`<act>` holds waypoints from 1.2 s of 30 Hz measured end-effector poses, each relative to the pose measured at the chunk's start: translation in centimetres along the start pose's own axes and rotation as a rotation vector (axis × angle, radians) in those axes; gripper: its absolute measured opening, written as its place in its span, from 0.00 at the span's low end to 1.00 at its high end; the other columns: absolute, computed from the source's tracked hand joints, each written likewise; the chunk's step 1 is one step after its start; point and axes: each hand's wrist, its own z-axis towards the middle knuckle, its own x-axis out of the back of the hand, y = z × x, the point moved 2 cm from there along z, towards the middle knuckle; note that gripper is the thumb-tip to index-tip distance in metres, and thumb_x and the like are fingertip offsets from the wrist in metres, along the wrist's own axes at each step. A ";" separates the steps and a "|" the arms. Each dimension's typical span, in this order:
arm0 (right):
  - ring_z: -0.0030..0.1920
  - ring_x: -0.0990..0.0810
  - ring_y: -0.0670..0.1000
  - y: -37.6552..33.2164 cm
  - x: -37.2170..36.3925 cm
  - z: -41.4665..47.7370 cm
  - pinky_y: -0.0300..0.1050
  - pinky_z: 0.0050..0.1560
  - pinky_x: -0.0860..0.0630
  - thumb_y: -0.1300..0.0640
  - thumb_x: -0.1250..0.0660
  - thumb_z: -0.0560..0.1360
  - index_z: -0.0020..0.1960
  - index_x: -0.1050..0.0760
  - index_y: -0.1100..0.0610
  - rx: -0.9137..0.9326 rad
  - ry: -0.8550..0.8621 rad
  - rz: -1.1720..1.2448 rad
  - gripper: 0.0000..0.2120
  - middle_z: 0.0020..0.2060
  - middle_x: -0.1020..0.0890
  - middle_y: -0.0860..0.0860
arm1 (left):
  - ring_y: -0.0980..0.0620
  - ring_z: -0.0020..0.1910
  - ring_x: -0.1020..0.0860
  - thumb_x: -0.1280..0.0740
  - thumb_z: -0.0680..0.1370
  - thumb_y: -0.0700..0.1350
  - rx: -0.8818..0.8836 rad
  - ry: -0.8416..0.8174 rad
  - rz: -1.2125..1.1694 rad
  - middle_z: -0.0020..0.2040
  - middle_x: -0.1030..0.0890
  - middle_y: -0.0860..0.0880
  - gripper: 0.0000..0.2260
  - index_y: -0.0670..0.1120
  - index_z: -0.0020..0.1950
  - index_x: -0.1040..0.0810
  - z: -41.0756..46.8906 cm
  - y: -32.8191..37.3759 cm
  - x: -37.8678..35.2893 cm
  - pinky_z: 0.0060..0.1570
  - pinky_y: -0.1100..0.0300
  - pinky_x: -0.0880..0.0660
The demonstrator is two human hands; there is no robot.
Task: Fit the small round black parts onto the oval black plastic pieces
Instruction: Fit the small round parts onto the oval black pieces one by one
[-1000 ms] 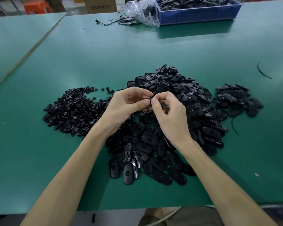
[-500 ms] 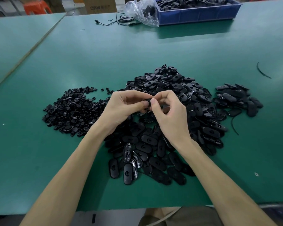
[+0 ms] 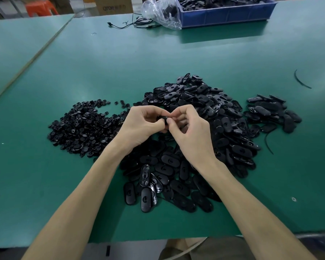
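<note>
Grips, frame centre: left-hand grip [image 3: 139, 126] and right-hand grip [image 3: 191, 132] both pinch one black piece [image 3: 162, 119] over oval pieces pile [image 3: 223, 117]. Round parts [image 3: 83, 128] heaped centre-left on surface [image 3: 120, 62]. Box [image 3: 113, 5] print, top, unreadable.

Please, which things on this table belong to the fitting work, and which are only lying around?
In the job: pile of small round parts, big pile of oval pieces, the black piece pinched between left hand and right hand.
Lying about: blue crate, clear plastic bag, thin black cable, curved black strip.
</note>
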 end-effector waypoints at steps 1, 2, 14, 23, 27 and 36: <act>0.43 0.16 0.46 0.0 0.0 0.0 0.32 0.42 0.23 0.59 0.28 0.80 0.53 0.23 0.52 -0.004 -0.004 0.009 0.05 0.42 0.16 0.46 | 0.55 0.37 0.16 0.32 0.78 0.30 0.001 -0.002 0.009 0.39 0.14 0.49 0.09 0.39 0.53 0.15 0.0 0.0 0.0 0.45 0.65 0.19; 0.43 0.16 0.46 0.0 0.0 0.0 0.32 0.42 0.23 0.60 0.28 0.80 0.53 0.22 0.53 -0.008 -0.008 0.016 0.05 0.42 0.16 0.46 | 0.54 0.38 0.16 0.31 0.78 0.30 0.001 -0.003 0.019 0.38 0.14 0.49 0.09 0.39 0.53 0.15 0.0 0.0 0.0 0.46 0.65 0.19; 0.40 0.15 0.52 -0.2 0.3 0.1 0.47 0.45 0.17 0.64 0.27 0.79 0.49 0.21 0.56 -0.054 -0.015 0.069 0.05 0.38 0.15 0.48 | 0.49 0.40 0.15 0.31 0.77 0.30 -0.016 0.002 0.049 0.42 0.13 0.42 0.08 0.39 0.52 0.15 0.1 -0.1 -0.2 0.51 0.57 0.17; 0.40 0.17 0.47 -0.2 0.5 0.2 0.39 0.43 0.20 0.61 0.28 0.79 0.50 0.21 0.55 -0.058 0.036 0.063 0.03 0.41 0.16 0.47 | 0.47 0.44 0.13 0.28 0.78 0.31 -0.010 -0.079 -0.150 0.49 0.13 0.39 0.10 0.35 0.59 0.16 0.2 -0.2 0.7 0.51 0.59 0.18; 0.42 0.17 0.49 -0.2 0.5 0.2 0.44 0.45 0.18 0.62 0.28 0.80 0.51 0.21 0.56 -0.061 0.040 0.060 0.03 0.41 0.16 0.47 | 0.49 0.43 0.13 0.29 0.78 0.30 -0.015 -0.087 -0.166 0.48 0.13 0.39 0.11 0.34 0.59 0.17 0.2 -0.2 0.6 0.48 0.61 0.18; 0.42 0.17 0.50 0.0 0.5 0.2 0.51 0.46 0.17 0.61 0.28 0.80 0.50 0.22 0.55 -0.063 0.047 0.059 0.03 0.41 0.16 0.48 | 0.49 0.42 0.14 0.30 0.78 0.29 -0.048 -0.066 -0.143 0.49 0.14 0.35 0.10 0.33 0.59 0.17 0.2 -0.2 0.0 0.48 0.61 0.18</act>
